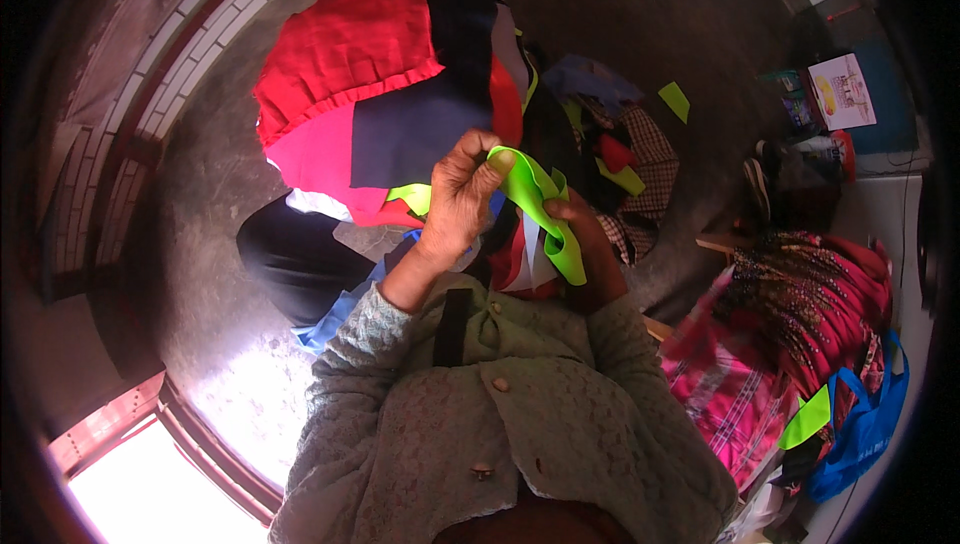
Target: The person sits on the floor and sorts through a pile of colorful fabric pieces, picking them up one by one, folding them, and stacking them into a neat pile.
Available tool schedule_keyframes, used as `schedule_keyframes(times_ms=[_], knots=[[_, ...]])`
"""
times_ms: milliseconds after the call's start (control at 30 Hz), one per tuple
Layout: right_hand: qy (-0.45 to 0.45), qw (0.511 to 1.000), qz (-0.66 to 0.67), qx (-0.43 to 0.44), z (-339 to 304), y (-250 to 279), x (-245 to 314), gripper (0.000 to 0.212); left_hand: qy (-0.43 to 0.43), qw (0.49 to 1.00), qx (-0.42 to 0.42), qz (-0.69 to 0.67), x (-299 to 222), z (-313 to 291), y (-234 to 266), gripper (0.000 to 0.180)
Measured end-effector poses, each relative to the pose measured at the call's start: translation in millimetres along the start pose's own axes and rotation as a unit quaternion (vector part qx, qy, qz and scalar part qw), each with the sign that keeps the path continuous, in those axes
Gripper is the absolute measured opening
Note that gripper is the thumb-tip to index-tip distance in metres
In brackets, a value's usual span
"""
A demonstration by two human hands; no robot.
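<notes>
A neon green piece of cloth (525, 184) hangs folded between my two hands, in front of my chest. The fingertips of my left hand (455, 206) pinch its upper left end. Lower down on the right side, my right hand (592, 244) grips the same cloth; its fingers are partly in shadow and partly behind the fabric. Beneath the hands show white and red fabric pieces. Just beyond them lies a large spread of cloth, with a red ruffled piece (345, 39), a pink piece (318, 149) and a dark navy piece (410, 139).
To the right of the cloth spread lies a checked fabric heap (652, 159) with a green scrap (675, 102) beyond it. Pink patterned cloth (810, 309) and a blue bag (868, 429) are at the right. A white box (842, 92) stands farther back.
</notes>
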State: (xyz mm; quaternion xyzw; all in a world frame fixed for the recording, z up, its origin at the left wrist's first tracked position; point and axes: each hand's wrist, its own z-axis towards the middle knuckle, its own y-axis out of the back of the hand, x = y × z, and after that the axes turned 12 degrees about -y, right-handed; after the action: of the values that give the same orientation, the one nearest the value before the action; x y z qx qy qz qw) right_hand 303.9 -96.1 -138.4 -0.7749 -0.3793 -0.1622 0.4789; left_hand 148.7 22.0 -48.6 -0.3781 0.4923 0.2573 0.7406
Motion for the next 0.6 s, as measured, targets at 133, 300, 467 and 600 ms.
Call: schedule_keyframes(times_ms=[133, 300, 467, 600], knots=[[0.002, 0.998, 0.044, 0.033, 0.4, -6.1, 2.8, 0.051, -0.004, 0.999, -0.032, -0.031, -13.3, 5.4, 4.9, 0.012], [-0.002, 0.999, 0.031, 0.013, 10.8, 8.8, -7.3, 0.048, 0.015, 0.995, -0.064, -0.077, -11.2, 13.0, 12.7, 0.016], [-0.018, 0.999, 0.030, 0.022, 6.5, 4.5, -0.7, 0.047, 0.059, 0.989, -0.080, -0.111, 1.5, 10.4, 17.1, 0.019], [-0.003, 0.989, 0.104, 0.105, 3.0, -3.9, 4.2, 0.048, 0.080, 0.978, -0.106, -0.161, -8.1, 10.9, 7.2, 0.023]])
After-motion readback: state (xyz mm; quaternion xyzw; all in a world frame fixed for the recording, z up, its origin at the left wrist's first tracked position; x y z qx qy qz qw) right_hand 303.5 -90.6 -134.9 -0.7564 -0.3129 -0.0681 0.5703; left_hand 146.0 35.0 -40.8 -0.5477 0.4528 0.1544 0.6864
